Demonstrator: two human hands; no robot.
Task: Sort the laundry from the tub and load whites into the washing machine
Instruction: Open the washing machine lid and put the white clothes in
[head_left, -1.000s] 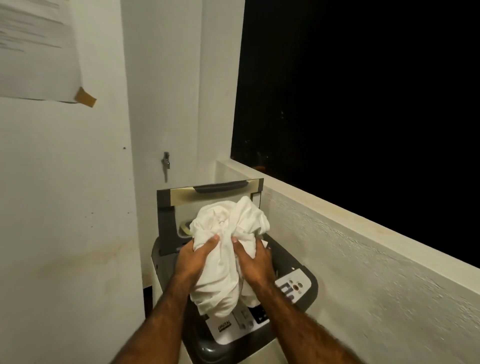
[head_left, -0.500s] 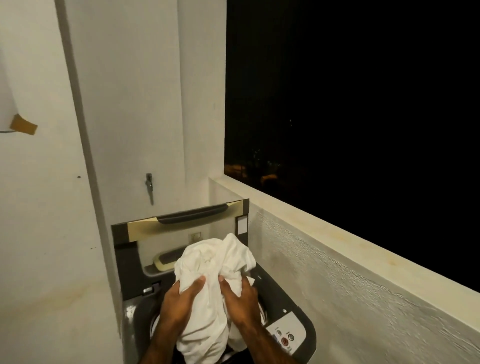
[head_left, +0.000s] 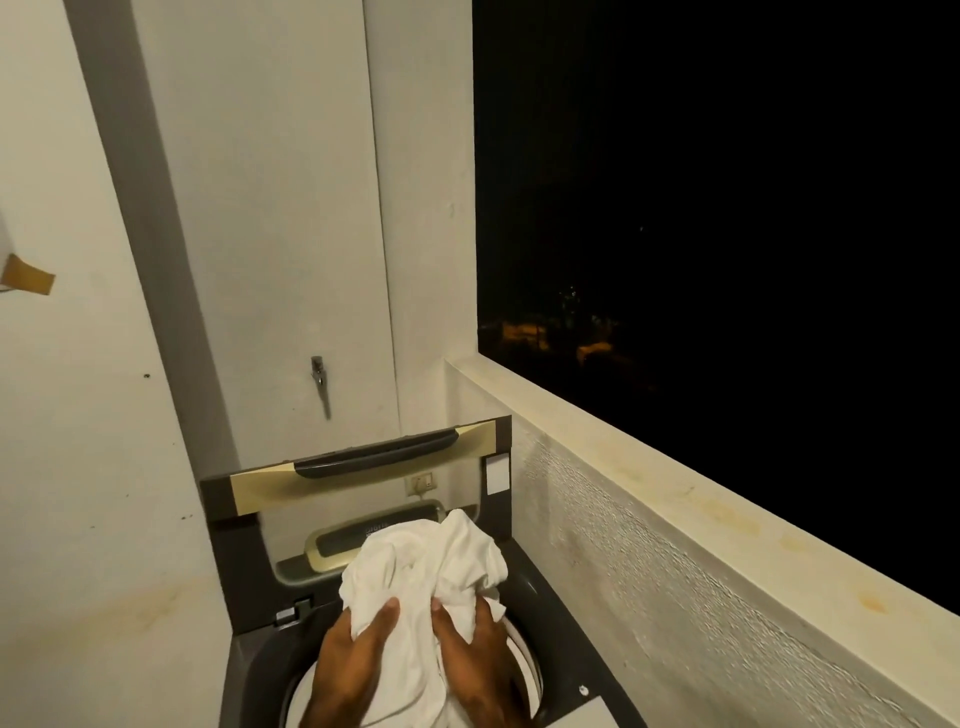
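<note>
Grip, two-handed: left hand (head_left: 353, 660) and right hand (head_left: 480, 657), fingers curled into the white bundle (head_left: 421, 561), which is held over the drum opening (head_left: 527, 662) of the washing machine (head_left: 543, 590)
Risks, as judged: loose folds may drape over the dark rim or catch near the raised lid (head_left: 228, 525) if released off-centre; a coloured item could be hidden inside the wad
Surroundings, by size: parapet wall (head_left: 675, 571) close along the machine's right; raised lid behind the bundle, blocking rearward reach; wall tap (head_left: 318, 371) above; tape scrap (head_left: 28, 275) far left

- 2 hands: left hand (head_left: 353, 660), right hand (head_left: 478, 656)
- 1 white laundry bundle (head_left: 422, 564)
- 1 washing machine (head_left: 540, 597)
- 1 raised lid (head_left: 363, 463)
- 1 wall tap (head_left: 318, 372)
- 1 strip of tape (head_left: 28, 280)
</note>
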